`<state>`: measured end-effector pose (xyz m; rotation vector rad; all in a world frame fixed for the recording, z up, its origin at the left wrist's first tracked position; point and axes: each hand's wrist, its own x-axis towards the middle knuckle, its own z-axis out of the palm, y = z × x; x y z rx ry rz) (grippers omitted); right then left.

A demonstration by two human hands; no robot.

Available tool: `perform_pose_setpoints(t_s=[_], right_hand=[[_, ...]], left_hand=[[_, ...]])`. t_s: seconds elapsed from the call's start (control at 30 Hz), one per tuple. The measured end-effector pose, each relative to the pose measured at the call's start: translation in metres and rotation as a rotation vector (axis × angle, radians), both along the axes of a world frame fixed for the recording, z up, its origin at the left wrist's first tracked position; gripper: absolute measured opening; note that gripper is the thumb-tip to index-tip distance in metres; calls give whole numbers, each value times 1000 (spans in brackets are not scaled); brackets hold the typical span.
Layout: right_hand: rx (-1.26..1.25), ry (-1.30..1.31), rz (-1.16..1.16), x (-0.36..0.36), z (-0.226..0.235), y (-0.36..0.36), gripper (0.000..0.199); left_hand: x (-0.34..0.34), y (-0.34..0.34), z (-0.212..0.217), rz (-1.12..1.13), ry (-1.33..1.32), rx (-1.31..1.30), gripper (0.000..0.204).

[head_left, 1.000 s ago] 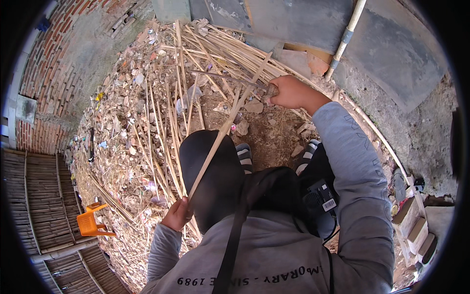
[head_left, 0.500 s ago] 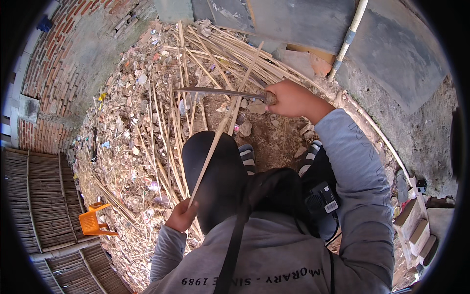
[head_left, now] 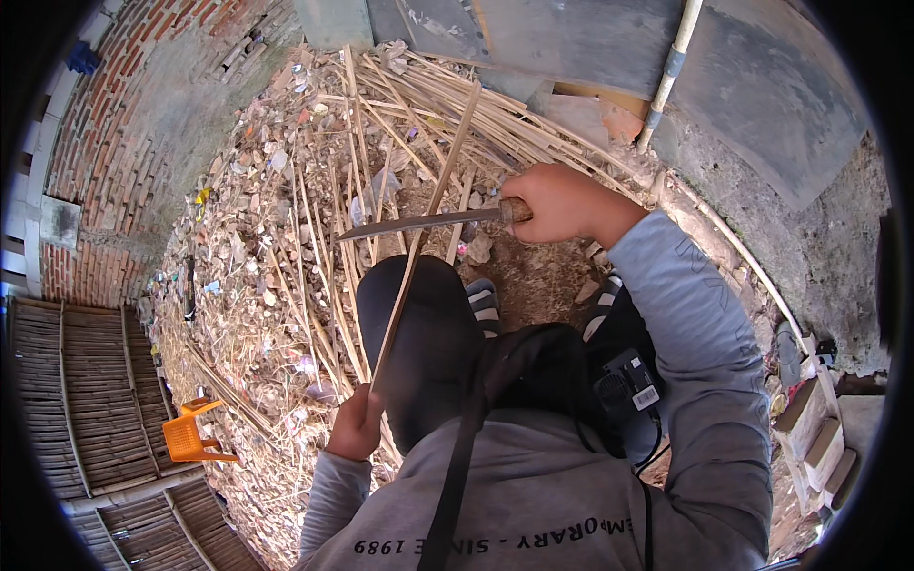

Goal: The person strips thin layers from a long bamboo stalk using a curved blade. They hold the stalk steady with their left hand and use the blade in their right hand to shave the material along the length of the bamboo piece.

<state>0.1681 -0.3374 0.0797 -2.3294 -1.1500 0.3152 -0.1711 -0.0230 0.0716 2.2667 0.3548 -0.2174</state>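
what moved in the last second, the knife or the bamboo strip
The knife moved: the right hand swung its blade from the far strips to lie level across the bamboo strip, pointing left. The left hand kept its grip on the strip's near end; the orange stool stayed put.

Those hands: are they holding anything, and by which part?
The left hand grips a long bamboo strip at its near end. The right hand holds a knife by its wooden handle.
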Motion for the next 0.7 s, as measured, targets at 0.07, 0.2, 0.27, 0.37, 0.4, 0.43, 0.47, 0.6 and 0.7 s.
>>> perform_pose_setpoints(t_s=[0.07,0.2,0.27,0.37,0.4,0.43,0.47,0.6,0.7], right_hand=[[-30,-21,4,-5,3,2,33],[-79,-10,-9,4,-10,2,31],[-89,13,-39,12,-16,3,31],[-93,37,-89,11,-18,7,30],[-84,41,-103,7,-18,12,31],[-84,41,-97,4,-16,17,31],[-112,10,-34,-2,-10,20,31],[46,194,-161,28,-35,10,29],[-32,160,-168,28,-26,4,27]], left_hand=[[1,0,-2,-21,28,-7,29],[9,-12,-3,-32,-37,136,32],[11,-13,-9,-63,-124,221,34],[16,-12,0,-43,-35,122,35],[16,-12,0,-32,-24,122,36],[14,-10,-3,-25,-24,122,36],[12,-8,-9,-48,-59,159,38],[21,-7,-11,-36,-26,100,41],[18,-2,-9,-46,-5,56,41]])
